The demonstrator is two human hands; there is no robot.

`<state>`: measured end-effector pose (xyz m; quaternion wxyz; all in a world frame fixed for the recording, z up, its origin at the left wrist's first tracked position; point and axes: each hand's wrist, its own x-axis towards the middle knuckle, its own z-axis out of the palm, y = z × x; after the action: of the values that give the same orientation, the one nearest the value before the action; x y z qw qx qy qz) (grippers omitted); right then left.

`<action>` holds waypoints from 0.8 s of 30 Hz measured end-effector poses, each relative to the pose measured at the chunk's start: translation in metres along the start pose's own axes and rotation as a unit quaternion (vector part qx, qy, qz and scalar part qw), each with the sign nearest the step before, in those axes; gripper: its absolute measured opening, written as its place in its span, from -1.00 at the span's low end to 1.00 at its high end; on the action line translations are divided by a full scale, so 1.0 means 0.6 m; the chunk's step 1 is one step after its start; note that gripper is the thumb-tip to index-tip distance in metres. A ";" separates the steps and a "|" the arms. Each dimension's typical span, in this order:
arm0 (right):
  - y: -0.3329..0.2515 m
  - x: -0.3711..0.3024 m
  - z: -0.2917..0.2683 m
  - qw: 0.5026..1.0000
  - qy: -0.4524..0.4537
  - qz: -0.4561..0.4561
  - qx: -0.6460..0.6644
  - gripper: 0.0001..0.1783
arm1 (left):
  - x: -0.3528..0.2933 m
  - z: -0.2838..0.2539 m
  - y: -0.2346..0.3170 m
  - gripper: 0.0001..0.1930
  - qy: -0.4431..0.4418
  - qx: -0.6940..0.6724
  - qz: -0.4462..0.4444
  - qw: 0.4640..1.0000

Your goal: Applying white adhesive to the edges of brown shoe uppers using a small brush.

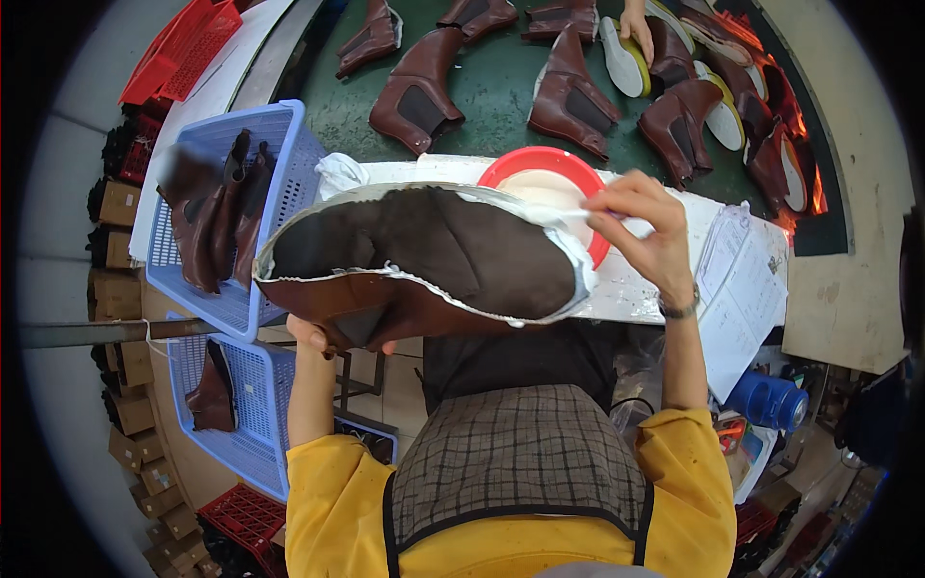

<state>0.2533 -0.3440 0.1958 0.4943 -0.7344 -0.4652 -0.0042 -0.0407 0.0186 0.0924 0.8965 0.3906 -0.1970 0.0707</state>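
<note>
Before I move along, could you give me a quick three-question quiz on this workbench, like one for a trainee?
1. Which of the person's hands supports the raised brown boot from below?
2. True or false: the red bowl stands to the right of the upper blue basket.
3. What lies in that upper blue basket: (a) bottles, (b) dark brown boots, (c) books?

Key:
1. The left hand.
2. True.
3. b.
</note>
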 end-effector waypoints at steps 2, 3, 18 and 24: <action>0.005 -0.031 -0.012 0.999 0.005 0.050 0.003 -0.81 | 0.001 0.004 0.009 -0.07 0.002 -0.027 -0.035 0.999; 0.003 -0.038 -0.015 0.998 0.000 0.057 -0.002 -0.82 | 0.005 0.008 0.010 -0.07 0.004 -0.039 -0.053 0.998; -0.024 0.071 0.010 0.995 -0.029 -0.093 0.000 -0.85 | 0.112 0.117 -0.049 -0.07 0.043 -0.240 -0.307 0.920; -0.049 0.107 0.022 0.981 -0.104 -0.162 -0.038 -0.79 | 0.123 0.115 -0.086 -0.08 -0.029 -0.261 -0.386 0.884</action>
<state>0.2634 -0.2883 0.2399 0.4076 -0.6641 -0.6262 -0.0255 0.0204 -0.0688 0.1304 0.9163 0.1895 -0.0684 -0.3461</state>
